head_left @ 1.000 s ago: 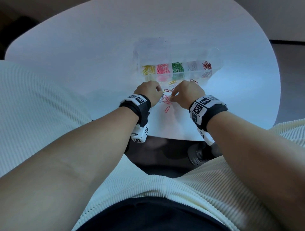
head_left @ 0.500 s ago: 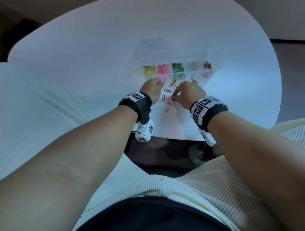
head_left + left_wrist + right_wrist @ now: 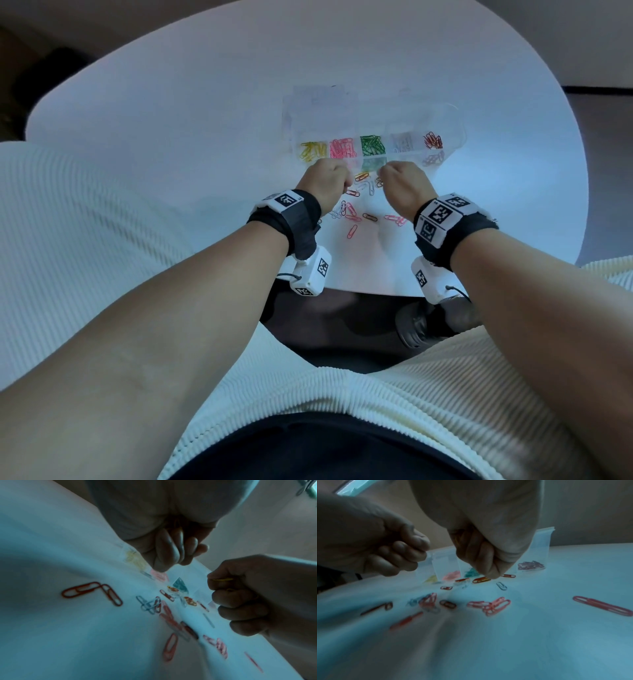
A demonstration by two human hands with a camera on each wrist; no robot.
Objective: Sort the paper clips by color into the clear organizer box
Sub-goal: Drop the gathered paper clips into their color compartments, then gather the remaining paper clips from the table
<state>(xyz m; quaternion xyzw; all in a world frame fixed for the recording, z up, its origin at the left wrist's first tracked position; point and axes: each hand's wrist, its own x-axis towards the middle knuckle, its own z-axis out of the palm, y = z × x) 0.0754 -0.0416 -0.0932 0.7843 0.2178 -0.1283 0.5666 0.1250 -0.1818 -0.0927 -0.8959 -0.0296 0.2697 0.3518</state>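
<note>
The clear organizer box [image 3: 455,137] lies open on the white table [image 3: 171,137], with yellow [image 3: 312,150], pink [image 3: 342,148], green [image 3: 372,144], silver [image 3: 402,142] and red clips [image 3: 433,140] in separate compartments. Loose paper clips [image 3: 352,214], mostly red and pink with a few silver, lie in front of it. My left hand [image 3: 337,174] hovers by the box's near wall, fingers curled tight [image 3: 171,553], a reddish glint in the palm. My right hand [image 3: 387,174] hovers beside it and pinches a yellow clip [image 3: 223,579].
The table's near edge [image 3: 359,293] lies just behind my wrists, with dark floor and a shoe [image 3: 418,325] below. A long red clip [image 3: 602,605] lies apart to the right of the pile. The box's lid [image 3: 318,102] lies open at the back.
Both hands have lifted off the clip pile and moved forward to the box's near wall. The pile they covered now shows.
</note>
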